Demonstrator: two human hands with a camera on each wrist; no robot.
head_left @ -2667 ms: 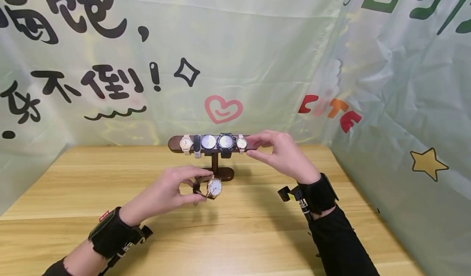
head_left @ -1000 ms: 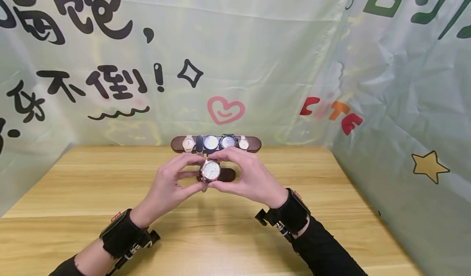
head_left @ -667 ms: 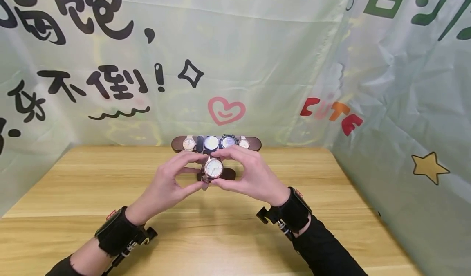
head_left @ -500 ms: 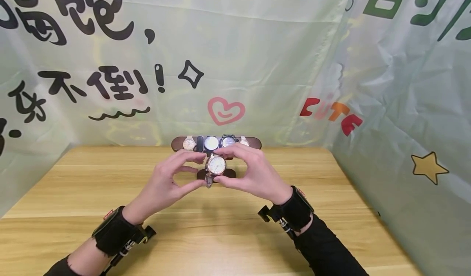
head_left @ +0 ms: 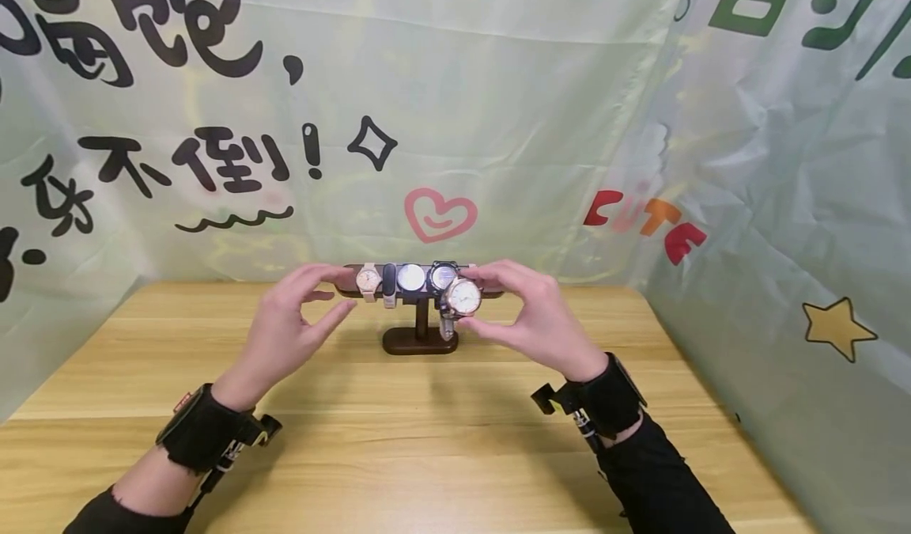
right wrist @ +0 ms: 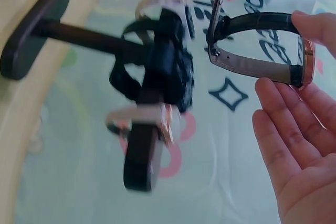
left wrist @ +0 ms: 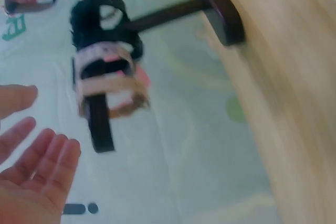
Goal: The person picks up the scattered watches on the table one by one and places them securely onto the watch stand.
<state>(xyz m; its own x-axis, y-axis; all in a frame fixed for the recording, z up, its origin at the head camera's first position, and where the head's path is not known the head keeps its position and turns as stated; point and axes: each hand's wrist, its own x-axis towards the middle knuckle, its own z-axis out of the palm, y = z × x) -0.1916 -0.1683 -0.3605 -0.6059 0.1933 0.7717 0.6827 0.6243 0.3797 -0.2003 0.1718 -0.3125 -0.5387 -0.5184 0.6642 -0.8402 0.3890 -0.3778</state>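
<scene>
My right hand (head_left: 534, 316) pinches a wristwatch (head_left: 464, 297) by its rose-gold case. Its dark strap (right wrist: 257, 21) hangs in a loop with the metal clasp unfolded, as the right wrist view shows. Beyond the watch is a dark wooden watch stand (head_left: 420, 342). My left hand (head_left: 281, 324) is at the stand's left end, fingers relaxed and holding nothing; the left wrist view shows it apart from the bar. Along the bar sit a pale-strapped watch (head_left: 368, 279), a fitness band (head_left: 389, 279), a round-faced watch (head_left: 411, 278), a chunky black watch (head_left: 442, 275) and a small pale-strapped watch (right wrist: 157, 117).
The stand rests near the back of a wooden table (head_left: 398, 455). Behind it hangs a pale green printed cloth (head_left: 498, 107), with another cloth (head_left: 776, 225) along the right side. The bar's right end (right wrist: 140, 169) carries no watch.
Earlier my left hand held the rose-gold watch, then both hands held it in front of the stand. Now my left hand has let go and moved left; my right hand has carried the watch right.
</scene>
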